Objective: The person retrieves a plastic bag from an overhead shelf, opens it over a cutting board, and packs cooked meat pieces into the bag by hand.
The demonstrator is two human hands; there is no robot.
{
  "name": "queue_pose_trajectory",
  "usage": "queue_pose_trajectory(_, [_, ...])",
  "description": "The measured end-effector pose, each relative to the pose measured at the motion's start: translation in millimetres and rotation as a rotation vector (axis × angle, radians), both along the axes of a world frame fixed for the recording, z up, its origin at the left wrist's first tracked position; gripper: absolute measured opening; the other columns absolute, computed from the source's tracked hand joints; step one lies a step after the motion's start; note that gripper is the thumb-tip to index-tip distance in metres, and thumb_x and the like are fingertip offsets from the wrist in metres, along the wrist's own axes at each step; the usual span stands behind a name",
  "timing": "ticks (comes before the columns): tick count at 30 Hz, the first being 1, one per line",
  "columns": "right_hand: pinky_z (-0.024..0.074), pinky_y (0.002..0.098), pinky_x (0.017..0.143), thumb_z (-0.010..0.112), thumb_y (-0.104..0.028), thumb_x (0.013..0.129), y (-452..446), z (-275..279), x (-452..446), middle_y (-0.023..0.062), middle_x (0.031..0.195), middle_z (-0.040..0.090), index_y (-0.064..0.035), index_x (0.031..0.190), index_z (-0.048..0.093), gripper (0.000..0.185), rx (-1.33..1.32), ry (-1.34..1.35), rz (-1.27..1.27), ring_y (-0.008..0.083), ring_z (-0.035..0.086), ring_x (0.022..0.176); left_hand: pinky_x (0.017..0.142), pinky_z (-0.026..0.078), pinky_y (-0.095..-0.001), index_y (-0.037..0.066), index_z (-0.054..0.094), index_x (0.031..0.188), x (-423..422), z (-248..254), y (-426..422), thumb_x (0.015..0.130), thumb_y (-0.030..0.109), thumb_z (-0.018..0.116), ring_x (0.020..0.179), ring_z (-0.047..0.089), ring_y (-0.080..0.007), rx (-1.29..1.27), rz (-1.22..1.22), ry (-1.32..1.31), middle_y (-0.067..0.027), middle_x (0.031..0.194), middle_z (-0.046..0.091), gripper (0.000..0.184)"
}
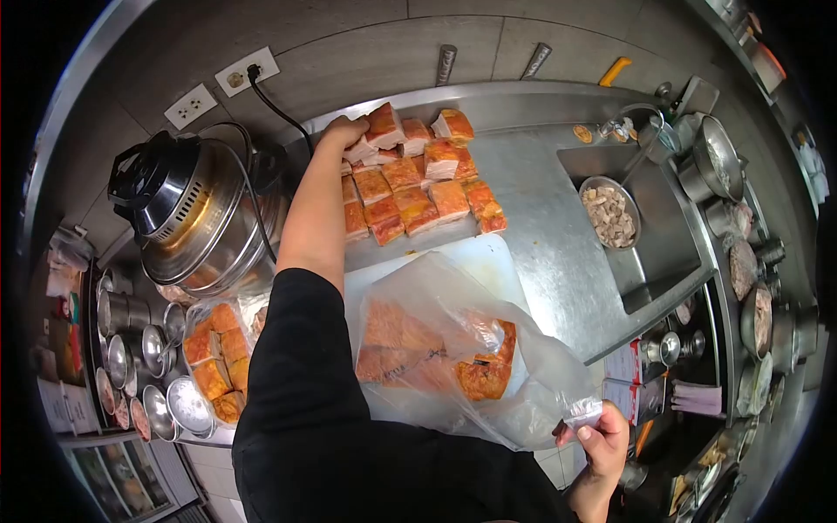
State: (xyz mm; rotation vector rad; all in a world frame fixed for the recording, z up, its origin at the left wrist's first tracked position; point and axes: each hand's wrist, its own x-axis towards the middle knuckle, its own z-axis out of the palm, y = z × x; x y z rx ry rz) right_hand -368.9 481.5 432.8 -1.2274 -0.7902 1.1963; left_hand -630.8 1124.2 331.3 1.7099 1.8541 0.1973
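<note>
Blocks of roast pork belly with browned skin stand in rows on the steel counter. At the far left corner of these rows, my left hand (345,131) closes on a pork belly block (384,125); its fingertips are partly hidden behind the meat. My right hand (602,438) pinches the edge of a clear plastic bag (540,383) between thumb and fingers. The bag lies over a white cutting board (488,261). Inside it, several pork pieces (397,336) show through the film, and one browned piece (485,380) shows more plainly at the right.
A round cooker with a black top (166,187) stands on the left, its cord running to a wall outlet (247,71). Below it is another bag of pork pieces (218,349). At right, a sink (658,253) holds a bowl of cut meat (609,214).
</note>
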Motion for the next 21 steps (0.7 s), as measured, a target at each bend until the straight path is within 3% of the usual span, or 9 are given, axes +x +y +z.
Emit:
queue_pose_trajectory(3, [0.0546,0.0361,0.073,0.062,-0.008,0.091,9,2,-2,0.0173,0.085,0.067,0.0079,0.108,0.054,0.025,0.009,-0.015,0.009,0.0229,0.067,0.077,0.087,0.048,-0.0446,0.0,0.067,0.111,2,-10,4,0.083,0.052,0.06,0.1,0.066,-0.0309,0.231,-0.023,0.087,-0.0189,0.106,0.069,0.06])
queue_pose_trajectory(4, [0.0545,0.036,0.073,0.062,-0.008,0.09,10,2,-2,0.0173,0.084,0.067,0.008,0.108,0.055,0.024,0.004,-0.011,0.015,0.0228,0.067,0.077,0.087,0.048,-0.0446,0.0,0.067,0.111,10,-6,-3,0.083,0.052,0.06,0.1,0.066,-0.0309,0.231,-0.025,0.082,-0.0189,0.106,0.069,0.06])
queue_pose_trajectory(6, [0.0545,0.0359,0.072,0.062,-0.008,0.09,11,4,-3,0.0172,0.084,0.067,0.0082,0.107,0.056,0.024,-0.003,-0.012,0.018,0.0227,0.066,0.076,0.094,0.046,-0.0463,0.002,0.063,0.118,34,5,-22,0.081,0.048,0.061,0.111,0.061,-0.0324,0.612,-0.005,0.222,-0.0176,0.113,0.067,0.059])
queue_pose_trajectory(7, [0.0545,0.036,0.071,0.062,-0.006,0.089,12,4,-3,0.0172,0.084,0.067,0.0087,0.107,0.056,0.024,0.014,-0.012,0.024,0.0229,0.067,0.076,0.099,0.044,-0.0438,0.005,0.053,0.134,45,22,-30,0.074,0.046,0.066,0.12,0.055,-0.033,0.479,-0.114,0.091,-0.0184,0.131,0.057,0.074])
queue_pose_trajectory(8, [0.0546,0.0361,0.07,0.062,-0.005,0.089,11,4,-4,0.0171,0.083,0.067,0.0092,0.107,0.057,0.024,0.027,-0.012,0.028,0.0231,0.067,0.075,0.099,0.044,-0.0438,0.005,0.053,0.134,49,17,-23,0.074,0.046,0.066,0.12,0.055,-0.033,0.476,-0.122,0.083,-0.0184,0.131,0.057,0.074])
queue_pose_trajectory(10, [0.0544,0.036,0.068,0.063,-0.006,0.088,7,4,-1,0.017,0.082,0.067,0.0098,0.106,0.059,0.024,0.046,0.001,0.025,0.0234,0.066,0.073,0.101,0.044,-0.0414,0.007,0.039,0.146,56,12,-18,0.066,0.044,0.073,0.126,0.05,-0.0332,0.347,-0.489,0.121,-0.0192,0.146,0.042,0.095])
queue_pose_trajectory(11, [0.0543,0.036,0.066,0.064,-0.006,0.086,5,3,-1,0.0168,0.08,0.067,0.0105,0.105,0.06,0.025,0.073,0.019,0.032,0.0236,0.066,0.07,0.104,0.042,-0.0385,0.008,0.026,0.152,57,11,-15,0.059,0.04,0.078,0.132,0.044,-0.0335,0.265,-0.479,0.175,-0.0193,0.151,0.032,0.112])
queue_pose_trajectory(15, [0.0529,0.0349,0.061,0.067,-0.01,0.083,2,6,-3,0.0169,0.076,0.066,0.0123,0.102,0.063,0.03,0.178,0.144,0.051,0.0238,0.064,0.063,0.108,0.033,-0.0587,0.023,0.036,0.146,71,26,-43,0.065,0.025,0.077,0.137,0.038,-0.035,0.373,-0.56,0.549,-0.0171,0.146,0.039,0.091])
queue_pose_trajectory(21, [0.0517,0.031,0.064,0.066,-0.007,0.085,0,17,-8,0.0164,0.08,0.066,0.0118,0.107,0.062,0.029,0.16,0.116,0.086,0.0206,0.065,0.07,0.103,0.038,-0.0515,0.019,0.049,0.133,47,16,-53,0.065,0.022,0.081,0.127,0.047,-0.034,0.629,-0.683,0.379,-0.0156,0.133,0.046,0.076])
